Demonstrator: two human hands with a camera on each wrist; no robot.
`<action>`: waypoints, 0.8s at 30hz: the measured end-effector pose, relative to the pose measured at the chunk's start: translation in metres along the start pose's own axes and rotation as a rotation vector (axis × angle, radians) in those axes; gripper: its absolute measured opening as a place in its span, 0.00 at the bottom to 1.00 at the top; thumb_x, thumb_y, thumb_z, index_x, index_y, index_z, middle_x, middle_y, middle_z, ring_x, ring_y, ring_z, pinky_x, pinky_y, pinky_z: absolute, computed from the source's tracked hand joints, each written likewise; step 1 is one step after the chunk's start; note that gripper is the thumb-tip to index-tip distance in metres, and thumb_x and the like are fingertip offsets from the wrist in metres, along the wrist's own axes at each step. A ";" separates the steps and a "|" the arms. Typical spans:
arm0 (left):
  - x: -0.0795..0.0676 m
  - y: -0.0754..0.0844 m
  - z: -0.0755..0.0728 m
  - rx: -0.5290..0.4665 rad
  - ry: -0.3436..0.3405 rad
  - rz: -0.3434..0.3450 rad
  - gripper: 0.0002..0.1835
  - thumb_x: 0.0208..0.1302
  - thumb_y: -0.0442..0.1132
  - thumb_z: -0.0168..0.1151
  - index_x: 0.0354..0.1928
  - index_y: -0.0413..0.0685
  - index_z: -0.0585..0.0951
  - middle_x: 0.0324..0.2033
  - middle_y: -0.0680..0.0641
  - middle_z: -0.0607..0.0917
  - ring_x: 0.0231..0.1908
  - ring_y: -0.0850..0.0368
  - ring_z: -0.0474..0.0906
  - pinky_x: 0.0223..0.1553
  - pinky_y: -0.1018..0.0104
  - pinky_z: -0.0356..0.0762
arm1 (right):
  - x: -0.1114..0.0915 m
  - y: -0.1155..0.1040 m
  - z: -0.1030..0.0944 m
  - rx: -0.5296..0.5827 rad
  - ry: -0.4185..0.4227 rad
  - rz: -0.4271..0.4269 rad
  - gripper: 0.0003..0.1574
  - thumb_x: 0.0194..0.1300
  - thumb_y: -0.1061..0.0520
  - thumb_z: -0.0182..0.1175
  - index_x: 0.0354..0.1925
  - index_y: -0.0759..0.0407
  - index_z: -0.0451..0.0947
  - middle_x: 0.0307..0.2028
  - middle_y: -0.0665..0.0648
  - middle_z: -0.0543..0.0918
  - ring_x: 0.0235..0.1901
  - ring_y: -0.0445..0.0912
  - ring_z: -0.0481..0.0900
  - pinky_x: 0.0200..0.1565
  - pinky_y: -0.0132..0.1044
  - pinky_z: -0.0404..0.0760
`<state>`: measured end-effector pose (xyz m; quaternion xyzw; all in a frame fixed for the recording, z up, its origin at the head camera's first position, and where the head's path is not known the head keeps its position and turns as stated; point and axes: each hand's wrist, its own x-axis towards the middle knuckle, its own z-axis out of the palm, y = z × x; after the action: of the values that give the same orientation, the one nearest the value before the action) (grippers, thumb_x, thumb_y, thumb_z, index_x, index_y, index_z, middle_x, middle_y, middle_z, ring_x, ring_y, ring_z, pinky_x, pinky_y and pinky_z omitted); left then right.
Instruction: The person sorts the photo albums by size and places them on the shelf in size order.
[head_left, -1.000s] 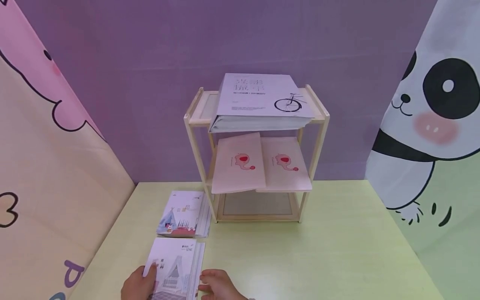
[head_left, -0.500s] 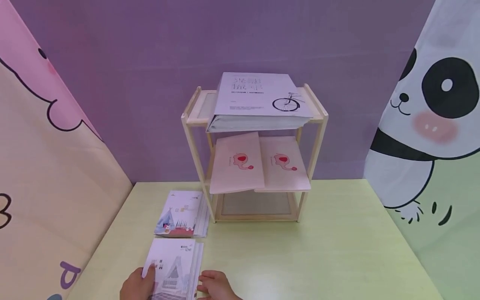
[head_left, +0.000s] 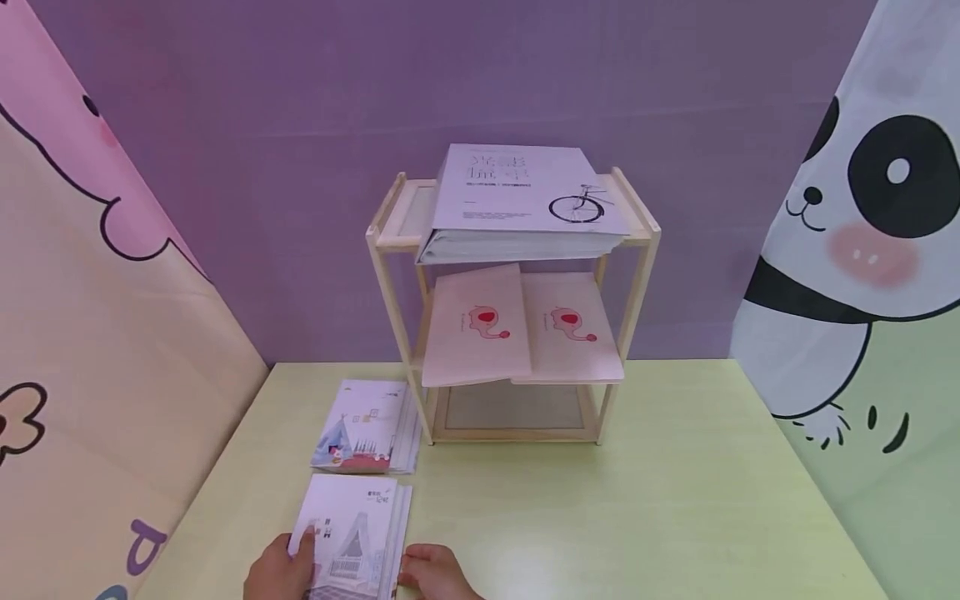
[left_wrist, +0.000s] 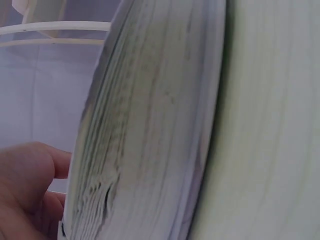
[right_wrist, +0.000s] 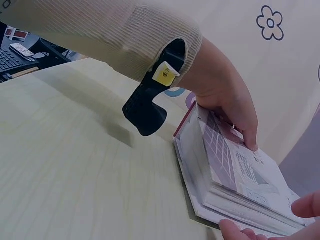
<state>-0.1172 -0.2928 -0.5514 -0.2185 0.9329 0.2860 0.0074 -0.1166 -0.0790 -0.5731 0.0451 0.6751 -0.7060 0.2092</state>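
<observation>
A thick white book (head_left: 348, 517) with a grey tent picture on its cover lies at the table's front left. My left hand (head_left: 280, 568) grips its left side, the thumb lying on the cover. In the left wrist view the book's page edges (left_wrist: 145, 120) fill the middle, with part of the left hand (left_wrist: 27, 187) beside them. My right hand (head_left: 437, 572) is at the book's right edge, fingers curled. The right wrist view shows its fingertips (right_wrist: 232, 230) at the lower cover and the thumb near the upper edge. Behind lies a second book (head_left: 365, 425) with a blue tent picture.
A small wooden shelf (head_left: 637, 296) stands at the back of the table (head_left: 660, 508). On its top lies a large white book (head_left: 517, 192) with a bicycle picture. Two pink booklets (head_left: 476, 325) with elephants lie on the middle level. Printed cloth walls surround the table.
My right hand's fingers have drawn together and closed in on the book's right edge. The left hand and both books keep their places; the head view shifts slightly.
</observation>
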 end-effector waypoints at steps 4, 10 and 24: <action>-0.003 0.005 -0.002 -0.003 0.017 0.034 0.29 0.66 0.52 0.47 0.43 0.24 0.75 0.34 0.29 0.81 0.33 0.35 0.79 0.33 0.47 0.73 | -0.001 -0.001 -0.004 -0.038 -0.023 -0.011 0.19 0.65 0.63 0.54 0.48 0.80 0.72 0.39 0.59 0.83 0.39 0.48 0.83 0.37 0.38 0.82; -0.004 0.010 -0.002 -0.002 -0.011 0.029 0.32 0.67 0.54 0.47 0.45 0.23 0.74 0.34 0.31 0.82 0.32 0.38 0.79 0.34 0.48 0.73 | -0.002 -0.002 -0.010 -0.067 -0.030 -0.014 0.15 0.62 0.65 0.55 0.45 0.75 0.75 0.36 0.55 0.84 0.32 0.41 0.79 0.31 0.35 0.81; -0.011 0.026 0.000 -0.022 0.006 0.078 0.30 0.67 0.54 0.49 0.45 0.25 0.75 0.37 0.29 0.81 0.37 0.33 0.79 0.38 0.44 0.74 | -0.004 0.001 -0.031 0.136 -0.072 -0.040 0.21 0.58 0.71 0.54 0.51 0.78 0.72 0.42 0.61 0.84 0.38 0.46 0.82 0.34 0.43 0.84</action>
<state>-0.1175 -0.2696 -0.5359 -0.1830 0.9376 0.2955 -0.0091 -0.1198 -0.0478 -0.5752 0.0203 0.6185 -0.7553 0.2158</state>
